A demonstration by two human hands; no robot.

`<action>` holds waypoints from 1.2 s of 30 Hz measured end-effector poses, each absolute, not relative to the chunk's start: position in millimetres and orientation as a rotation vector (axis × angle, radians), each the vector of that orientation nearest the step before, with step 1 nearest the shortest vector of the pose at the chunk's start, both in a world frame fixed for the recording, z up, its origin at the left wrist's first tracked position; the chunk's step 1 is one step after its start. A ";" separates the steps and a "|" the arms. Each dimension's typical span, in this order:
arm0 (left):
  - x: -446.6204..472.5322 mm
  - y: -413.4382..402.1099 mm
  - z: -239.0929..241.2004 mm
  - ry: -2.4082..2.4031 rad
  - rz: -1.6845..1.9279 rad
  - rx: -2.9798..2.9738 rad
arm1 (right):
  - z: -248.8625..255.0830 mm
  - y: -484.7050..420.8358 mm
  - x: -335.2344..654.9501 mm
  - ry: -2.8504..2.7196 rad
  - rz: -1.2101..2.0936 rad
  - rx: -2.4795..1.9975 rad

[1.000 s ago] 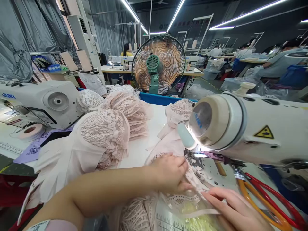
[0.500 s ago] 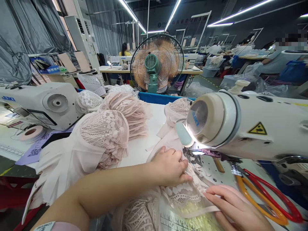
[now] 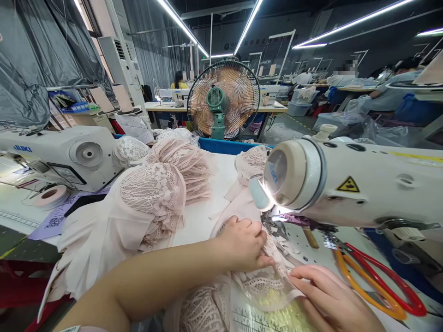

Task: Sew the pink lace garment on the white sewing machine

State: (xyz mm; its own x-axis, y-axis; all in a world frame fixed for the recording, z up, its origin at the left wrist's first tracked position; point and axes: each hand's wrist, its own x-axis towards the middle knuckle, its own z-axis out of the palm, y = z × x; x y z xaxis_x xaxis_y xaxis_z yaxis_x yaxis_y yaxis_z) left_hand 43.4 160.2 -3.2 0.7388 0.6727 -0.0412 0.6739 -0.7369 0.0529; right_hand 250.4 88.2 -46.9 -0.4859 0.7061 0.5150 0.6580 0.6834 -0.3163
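- Working at one lace piece (image 3: 265,283) are two bare hands; it lies on the table just in front of the needle area of the right-hand sewing machine (image 3: 363,184).
- Left hand (image 3: 242,244): fingers bent and drawn close together, palm down, touching the lace; whether they pinch it underneath cannot be told.
- Right hand (image 3: 328,295): thumb and forefinger brought together on the lace piece's edge, with no visible gap at the tips.
- Two sewing machines stand close by, the second (image 3: 83,152) at far left; two more show behind one fan (image 3: 217,99).
- Two handle loops, one orange (image 3: 398,312) and one red (image 3: 418,308), lie right of the hands; whether they make one pair of scissors or two is unclear.
- Two piles of lace cups sit left of the hands, a front one (image 3: 148,189) and a fanned one (image 3: 183,161) behind; their layers cannot be counted.
- Two thread cones (image 3: 102,100) stand at upper left, and one tape roll (image 3: 50,196) lies near the left machine.
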 end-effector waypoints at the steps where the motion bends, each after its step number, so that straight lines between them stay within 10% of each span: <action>1: 43.5 161.3 -3.5 1.113 -0.023 2.872 | -47.0 88.4 250.1 -2.272 0.096 -1.047; 36: 26.5 200.2 9.8 0.817 -0.139 2.960 | -51.6 99.4 237.1 -2.430 -0.211 -1.181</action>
State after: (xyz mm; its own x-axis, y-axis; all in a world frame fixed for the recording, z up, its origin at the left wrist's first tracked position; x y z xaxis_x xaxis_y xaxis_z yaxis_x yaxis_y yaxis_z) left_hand 26.5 200.2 9.8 0.8550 0.5080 -0.1048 0.5141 -0.8568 0.0410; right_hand 237.1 99.4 -51.6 -0.5458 0.7130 0.4402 0.7782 0.6261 -0.0491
